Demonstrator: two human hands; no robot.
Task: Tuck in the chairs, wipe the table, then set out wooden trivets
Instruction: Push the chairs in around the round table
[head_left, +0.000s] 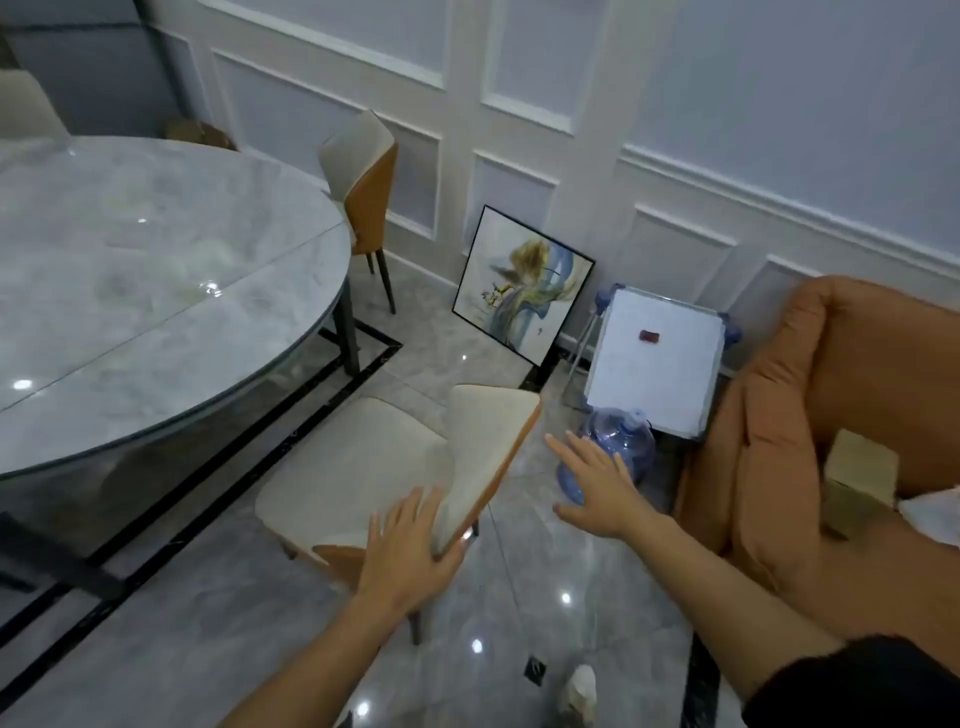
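A cream chair with an orange back (363, 467) stands pulled out from the round grey marble table (156, 270), its seat facing the table edge. My left hand (410, 545) rests flat, fingers apart, against the near corner of its backrest. My right hand (597, 483) hovers open to the right of the backrest, touching nothing. A second matching chair (363, 182) sits close against the table's far right side. Part of a third chair (26, 104) shows at the top left. No trivets or cloth are in view.
A framed painting (524, 286) leans on the panelled wall. A small whiteboard (654, 358) and a blue water jug (618, 447) stand on the floor to the right. An orange sofa (831, 415) holding a cardboard box (857, 483) fills the right side.
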